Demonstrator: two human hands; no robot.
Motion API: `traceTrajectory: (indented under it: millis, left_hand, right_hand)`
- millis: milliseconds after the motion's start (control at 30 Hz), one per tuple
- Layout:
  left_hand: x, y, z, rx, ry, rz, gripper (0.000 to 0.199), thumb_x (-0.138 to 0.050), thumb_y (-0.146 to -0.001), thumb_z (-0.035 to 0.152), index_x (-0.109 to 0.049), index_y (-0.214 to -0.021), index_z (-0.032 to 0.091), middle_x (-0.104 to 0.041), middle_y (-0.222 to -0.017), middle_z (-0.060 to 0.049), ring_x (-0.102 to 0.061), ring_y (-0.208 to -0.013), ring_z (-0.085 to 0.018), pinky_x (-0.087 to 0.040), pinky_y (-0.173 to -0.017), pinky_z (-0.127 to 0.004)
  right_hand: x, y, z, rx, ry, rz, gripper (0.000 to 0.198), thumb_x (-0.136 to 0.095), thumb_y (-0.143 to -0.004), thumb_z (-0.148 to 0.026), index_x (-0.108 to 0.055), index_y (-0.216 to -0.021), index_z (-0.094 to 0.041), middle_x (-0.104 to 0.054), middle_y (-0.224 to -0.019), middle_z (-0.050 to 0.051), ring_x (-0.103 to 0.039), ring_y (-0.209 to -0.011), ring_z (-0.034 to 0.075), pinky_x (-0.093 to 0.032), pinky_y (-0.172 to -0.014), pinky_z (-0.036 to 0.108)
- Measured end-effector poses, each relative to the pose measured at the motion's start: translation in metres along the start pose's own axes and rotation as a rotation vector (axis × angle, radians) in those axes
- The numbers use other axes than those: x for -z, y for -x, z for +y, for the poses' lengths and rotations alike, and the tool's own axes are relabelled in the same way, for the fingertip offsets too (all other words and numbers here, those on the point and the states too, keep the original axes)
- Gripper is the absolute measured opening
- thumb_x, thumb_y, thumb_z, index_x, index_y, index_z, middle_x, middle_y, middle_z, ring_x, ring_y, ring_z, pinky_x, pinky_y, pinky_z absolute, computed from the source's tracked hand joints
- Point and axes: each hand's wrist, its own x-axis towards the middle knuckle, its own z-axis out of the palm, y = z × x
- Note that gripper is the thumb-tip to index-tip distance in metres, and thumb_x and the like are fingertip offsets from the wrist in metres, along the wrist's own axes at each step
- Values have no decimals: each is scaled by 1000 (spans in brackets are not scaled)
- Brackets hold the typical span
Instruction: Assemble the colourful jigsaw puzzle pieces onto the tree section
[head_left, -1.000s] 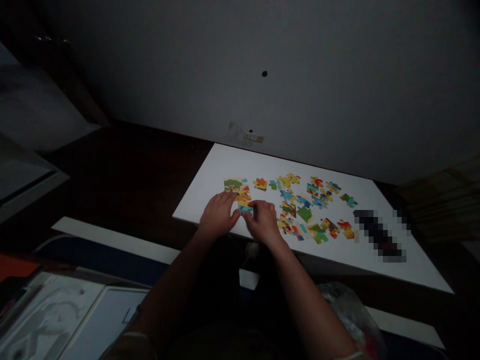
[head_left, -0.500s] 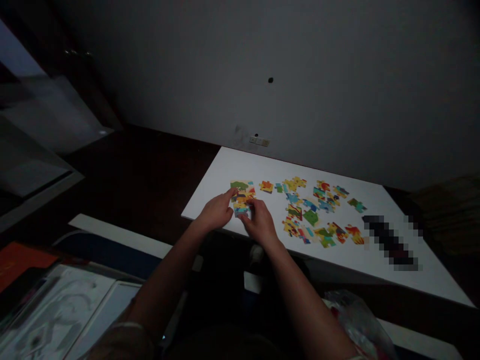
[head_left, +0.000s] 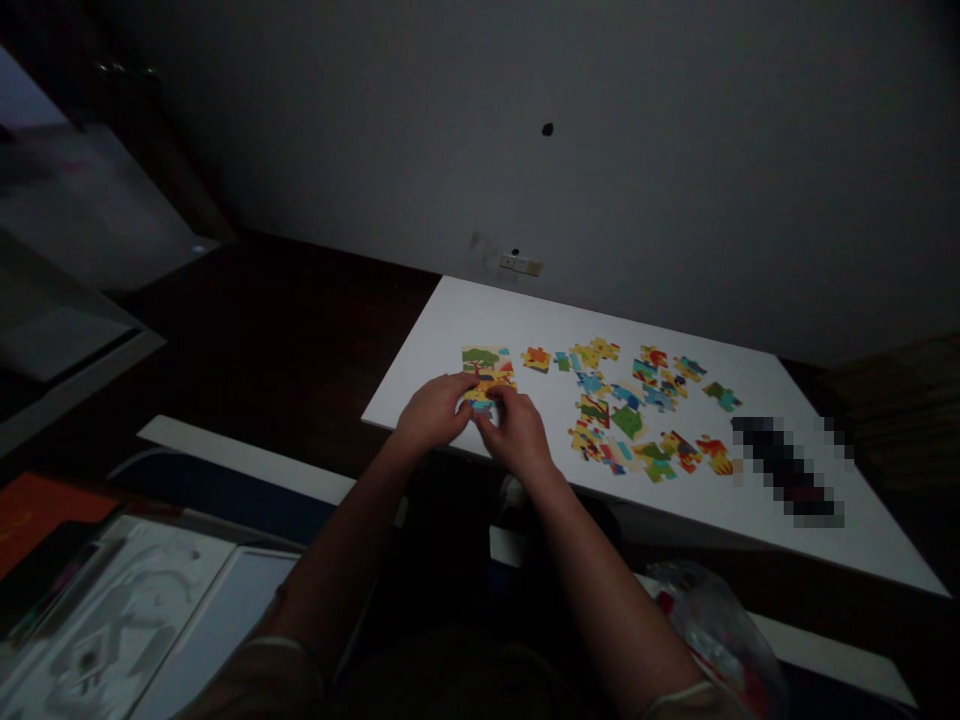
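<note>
We have both hands down on the joined puzzle block (head_left: pixel 487 368) near the left front corner of the white bench (head_left: pixel 450 320). Our left hand (head_left: pixel 433 412) lies curled with fingertips on the block's near edge; our right hand (head_left: pixel 517 432) pinches a small piece (head_left: pixel 482 400) against that same edge, fingers narrow. The loose pieces (head_left: pixel 637 420) lie scattered to the right of our right hand, toward the middle of the bench, well apart from the blurred dark thing (head_left: pixel 787 465) at the right side. We judge the pieces light, thin, stiff card, easily slid or bent at the tabs; best held by the flat edges between fingertip and thumb
</note>
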Motion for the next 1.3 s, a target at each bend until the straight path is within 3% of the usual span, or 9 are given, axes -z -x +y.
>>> traceTrajectory:
  millis: [233, 467, 567, 833, 933, 1133, 1300]
  left_hand:
    - [-1, -1, 1, -14, -26, 12, 37, -49, -87, 24, -61, -122, 31, -54, -139, 3, -48, -129, -17, -36, -113, -36]
    - [1, -1, 5, -37, -41, 21, 35, -46, -89, 25, -64, -120, 24, -55, -138, 1, -50, -127, -18, -37, -113, -35]
    - [2, -1, 7, -15, -46, 20, 35, -46, -89, 25, -64, -119, 29, -55, -138, 3, -49, -128, -17, -37, -113, -35]
    - [0, -2, 6, -45, -86, 31, 37, -47, -90, 28, -61, -123, 24, -55, -139, -2, -50, -126, -19, -38, -111, -36]
    - [1, -2, 8, -39, -88, 26, 36, -47, -91, 29, -62, -123, 23, -55, -139, -2, -50, -126, -19, -36, -111, -34]
    - [3, -3, 13, -30, -93, 6, 36, -44, -92, 29, -61, -123, 22, -53, -141, 0, -49, -126, -19, -35, -111, -36]
    - [-2, -10, 21, -2, -183, 16, 34, -41, -92, 36, -62, -117, 24, -54, -139, 1, -54, -120, -22, -45, -101, -39]
  right_hand:
    - [2, 6, -3, 42, 70, 9, 28, -61, -83, -33, -59, -108, -20, -65, -103, 10, -55, -99, 28, -45, -90, 42]
    - [6, 8, -5, 60, 92, -1, 21, -59, -85, -33, -61, -102, -22, -64, -100, 10, -53, -99, 28, -45, -90, 43]
    - [8, 10, -8, 77, 105, -16, 18, -58, -86, -32, -60, -101, -22, -64, -98, 9, -53, -98, 28, -45, -90, 43]
    - [12, 25, -17, 208, 134, -75, 19, -51, -88, -24, -62, -104, -23, -60, -120, 11, -50, -113, 28, -41, -100, 47]
    - [16, 31, -16, 212, 107, -91, 20, -50, -89, -23, -62, -105, -23, -61, -119, 10, -51, -113, 27, -42, -99, 45]
    - [50, 62, 3, 140, 90, -52, 20, -49, -89, -25, -61, -104, -27, -67, -104, 5, -58, -102, 24, -45, -91, 43]
    - [112, 92, 55, 32, 152, 219, 13, -53, -86, -26, -63, -94, -26, -69, -97, 5, -61, -95, 24, -46, -89, 42]
